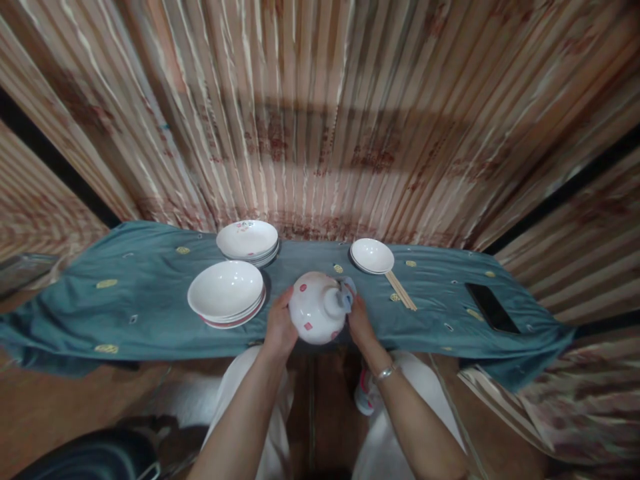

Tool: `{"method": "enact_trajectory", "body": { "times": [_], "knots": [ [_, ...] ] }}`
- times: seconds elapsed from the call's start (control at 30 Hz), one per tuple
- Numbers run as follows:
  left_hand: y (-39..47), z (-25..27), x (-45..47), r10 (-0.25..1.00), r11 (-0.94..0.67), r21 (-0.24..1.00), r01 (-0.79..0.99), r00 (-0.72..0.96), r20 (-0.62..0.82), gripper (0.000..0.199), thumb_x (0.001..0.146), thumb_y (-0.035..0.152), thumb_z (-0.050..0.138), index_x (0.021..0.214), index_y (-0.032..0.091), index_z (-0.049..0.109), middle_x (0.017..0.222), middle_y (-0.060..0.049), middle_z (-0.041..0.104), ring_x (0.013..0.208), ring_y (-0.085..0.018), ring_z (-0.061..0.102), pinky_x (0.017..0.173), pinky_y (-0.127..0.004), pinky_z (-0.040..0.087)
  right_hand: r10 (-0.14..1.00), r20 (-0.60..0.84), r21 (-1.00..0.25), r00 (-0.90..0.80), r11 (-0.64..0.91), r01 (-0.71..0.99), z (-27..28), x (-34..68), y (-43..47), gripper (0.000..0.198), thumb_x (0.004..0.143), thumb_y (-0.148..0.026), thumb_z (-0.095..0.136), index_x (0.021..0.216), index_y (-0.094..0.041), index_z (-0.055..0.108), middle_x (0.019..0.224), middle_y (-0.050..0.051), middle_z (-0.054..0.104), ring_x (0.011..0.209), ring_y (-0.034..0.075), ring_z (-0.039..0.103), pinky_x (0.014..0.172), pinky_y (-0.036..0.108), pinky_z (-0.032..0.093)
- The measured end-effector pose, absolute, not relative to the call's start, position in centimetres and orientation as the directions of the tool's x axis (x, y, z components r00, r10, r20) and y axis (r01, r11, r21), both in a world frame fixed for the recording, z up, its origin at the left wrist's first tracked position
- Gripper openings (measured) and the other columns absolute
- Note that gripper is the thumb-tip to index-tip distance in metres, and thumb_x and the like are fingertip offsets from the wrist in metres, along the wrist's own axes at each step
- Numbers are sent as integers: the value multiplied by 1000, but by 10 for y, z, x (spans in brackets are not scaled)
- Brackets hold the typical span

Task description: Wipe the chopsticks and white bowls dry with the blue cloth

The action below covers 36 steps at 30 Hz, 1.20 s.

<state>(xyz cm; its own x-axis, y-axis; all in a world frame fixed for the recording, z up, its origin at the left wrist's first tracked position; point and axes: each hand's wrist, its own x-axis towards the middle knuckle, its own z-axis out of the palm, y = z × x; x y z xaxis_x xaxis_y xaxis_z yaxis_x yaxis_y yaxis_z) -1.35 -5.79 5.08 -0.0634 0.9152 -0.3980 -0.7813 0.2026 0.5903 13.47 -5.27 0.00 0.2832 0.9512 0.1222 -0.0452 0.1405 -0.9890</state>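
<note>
Striped curtains hang behind a teal cloth point(150, 313) carrying two bowl stacks point(226, 293) at its left. At the near edge, the left hand point(280, 327) grips an upturned bowl point(317, 308) while the right hand point(357, 320) presses a rag point(346, 293) to its foot; wiping looks unfinished.

Counted on the teal cloth point(150, 313): three stacks of white dishes, plus one bowl held upside down. One stack of deep plates point(226, 292) at nine o'clock of the held bowl, several high, exact number unclear. One stack of plates point(248, 241) at eleven o'clock, also several, uncountable from the rims. One small stack of saucers point(372, 257) at one o'clock, perhaps two. One upturned bowl point(318, 307) with red marks. One bundle of chopsticks point(401, 291) at two o'clock, number unclear. One black phone point(492, 307) at three o'clock. Two hands: left hand point(280, 327), right hand point(361, 323).
</note>
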Motion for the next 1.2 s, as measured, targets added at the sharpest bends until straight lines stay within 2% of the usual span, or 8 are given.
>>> {"method": "enact_trajectory", "body": {
  "times": [0.13,0.33,0.43,0.6,0.87,1.03,1.1,1.2],
  "knots": [
    [-51,56,-16,901,218,507,-834,-28,-434,14,80,17,56,71,12,66,67,-7,70,77,-22,70,81,-35,54,934,130,-992,333,122,44,1,125,-63,47,90,-53,39,114,-19,61,117,9,67,114,22,59,105,39,39],
    [-42,52,-21,898,235,409,-882,36,-439,16,83,18,53,82,10,67,82,-10,73,92,-25,69,89,-37,53,919,318,-922,235,242,301,2,115,-83,54,96,-48,28,138,-17,42,143,12,47,136,22,39,115,44,25],
    [-39,50,-20,905,211,387,-898,30,-424,20,85,19,51,85,7,67,81,-11,73,89,-24,69,89,-36,52,894,414,-844,173,305,442,-1,111,-92,58,97,-44,28,145,-12,28,151,16,33,142,24,28,116,48,22],
    [-38,55,-15,901,185,398,-898,-7,-435,30,93,20,41,82,8,67,69,-8,71,66,-18,68,80,-33,54,865,497,-708,76,353,611,-9,106,-101,66,97,-39,33,150,-10,8,156,19,15,146,26,13,116,54,21],
    [-37,54,-10,888,132,451,-883,-97,-449,23,91,16,46,85,9,67,70,-6,71,62,-14,66,72,-25,53,822,566,-489,-56,390,780,-16,103,-106,71,94,-19,37,152,-19,-5,160,14,1,147,30,8,112,57,30],
    [-41,47,-6,947,137,572,-809,-62,-315,14,84,18,57,80,12,68,75,-6,73,63,-13,65,67,-23,52,756,600,-288,-261,508,811,-14,108,-107,78,84,-1,35,152,-19,2,159,12,11,147,30,4,112,58,30],
    [-45,45,-3,967,141,623,-769,-30,-254,10,79,22,64,78,13,68,74,-5,73,62,-13,64,64,-22,50,737,601,-234,-310,533,813,-10,109,-106,77,83,0,35,152,-18,7,157,13,21,147,28,7,112,55,32],
    [-50,45,2,981,143,689,-711,11,-193,17,68,28,74,75,14,68,72,-3,71,62,-13,64,62,-22,49,733,590,-161,-337,516,841,-2,110,-104,72,85,-3,38,151,-16,16,153,13,33,147,26,11,113,54,28]
  ]
}}
